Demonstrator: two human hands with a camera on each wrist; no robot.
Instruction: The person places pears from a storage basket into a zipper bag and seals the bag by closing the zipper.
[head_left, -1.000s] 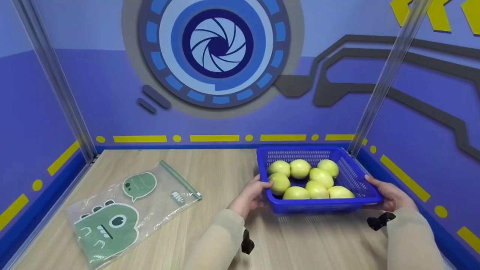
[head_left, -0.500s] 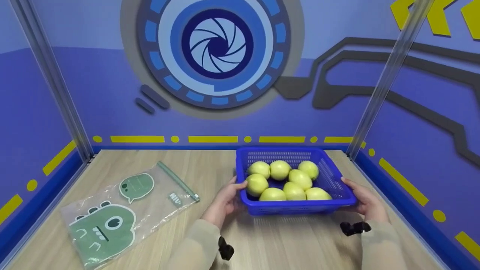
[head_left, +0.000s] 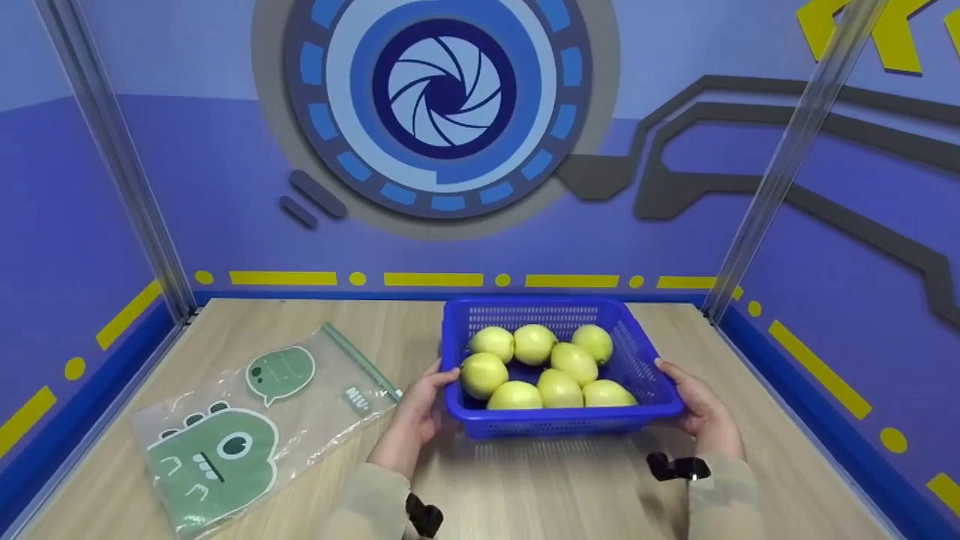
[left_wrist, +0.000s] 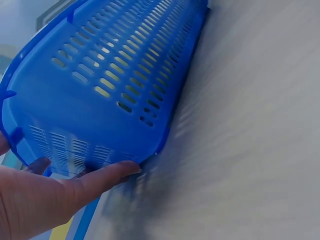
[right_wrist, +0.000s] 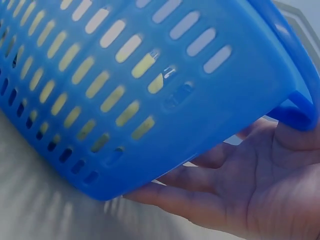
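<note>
Blue basket [head_left: 555, 426], held by left hand [head_left: 412, 421] and right hand [head_left: 705, 416], has shifted left toward lower centre, nearer the bag [head_left: 270, 427].

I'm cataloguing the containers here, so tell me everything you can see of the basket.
The basket is blue, apparently plastic: roughly rectangular, open-topped, with slotted walls and a smooth rim. It is held upright, right of the bag, with eight yellow-green fruits showing inside and some of its floor bare. The left hand grips its left end, the right hand its right end, each thumb at the rim. Whether its base touches the table is hard to tell.
</note>
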